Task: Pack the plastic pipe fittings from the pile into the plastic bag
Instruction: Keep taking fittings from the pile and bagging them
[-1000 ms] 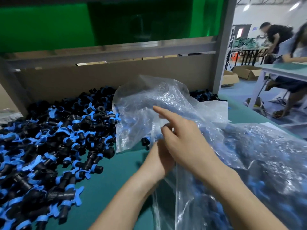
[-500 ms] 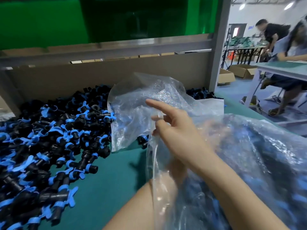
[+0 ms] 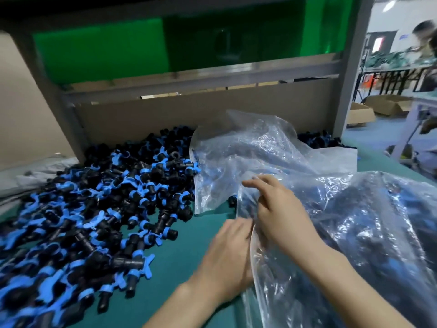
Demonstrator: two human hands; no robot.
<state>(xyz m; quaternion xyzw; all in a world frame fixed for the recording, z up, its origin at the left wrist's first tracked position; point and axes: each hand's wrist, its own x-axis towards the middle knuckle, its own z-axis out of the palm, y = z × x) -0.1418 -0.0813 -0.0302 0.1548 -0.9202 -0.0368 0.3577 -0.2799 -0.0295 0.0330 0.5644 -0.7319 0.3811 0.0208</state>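
Green mat [image 3: 194, 254] covers the bench; cardboard wall [image 3: 212, 112] stands along the back under a grey frame rail [image 3: 212, 78] and green panel [image 3: 106, 50]. Pile of pipe fittings [image 3: 82, 209], black bodies with blue handles, spreads across the left half of the mat, back to the cardboard. Clear plastic bag [image 3: 354, 233] lies on the right, crumpled, dark fittings with blue bits showing through the film, so it is already partly loaded. A second clear bag [image 3: 248, 157] stands puffed up behind it, its lower edge touching the pile's right side; contents unclear through the glare. My right hand [image 3: 281, 216] is on top of the near bag's left edge, fingers curled and pinching the film, index finger stretched out forward. My left hand [image 3: 227, 259] is just beside it, lower, knuckles up, fingers bent over the same edge where the film folds; fingertips are hidden by the plastic, so I cannot tell how tight the hold is. Both hands touch the bag, neither holds a fitting. Background right is blurred: another table, cardboard boxes, a person.
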